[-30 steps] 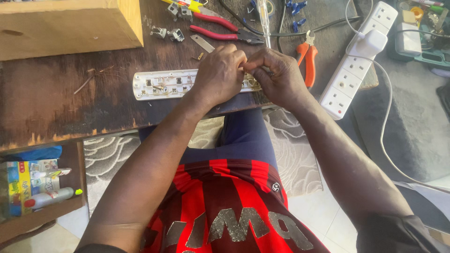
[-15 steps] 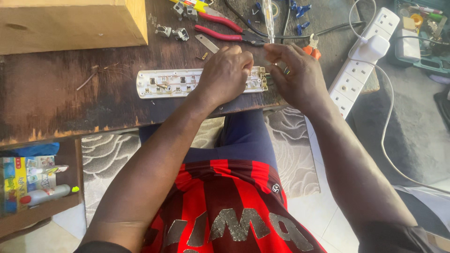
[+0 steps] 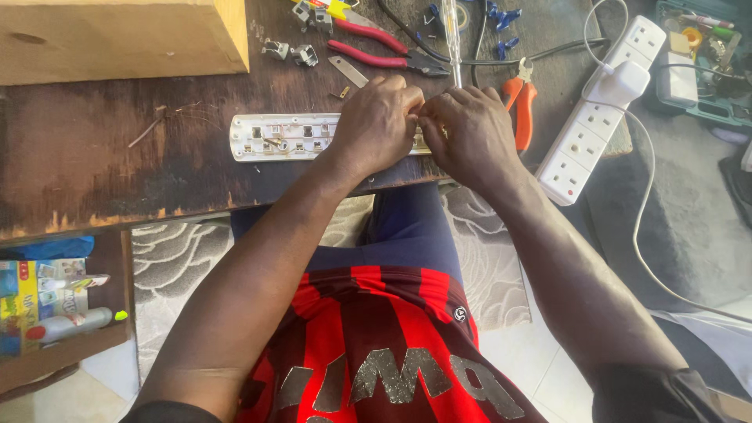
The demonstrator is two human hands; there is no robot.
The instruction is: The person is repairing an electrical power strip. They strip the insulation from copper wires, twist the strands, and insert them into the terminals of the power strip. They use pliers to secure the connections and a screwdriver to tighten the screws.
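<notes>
Head cam: both hands' fingers point(image 3: 413, 117) pinch over opened power strip point(image 3: 282, 137).

Head-worn view, steeply down, close

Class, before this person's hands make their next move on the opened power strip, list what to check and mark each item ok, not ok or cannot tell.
1. Opened strip flat on table: ok.
2. Left hand and right hand both on strip: ok.
3. Opened strip unplugged: cannot tell, its end is hidden by the hands.
4. Red pliers within reach: ok.
5. Loose metal parts lie apart from the hands: ok.
6. White strip overhangs table edge: not ok.
</notes>
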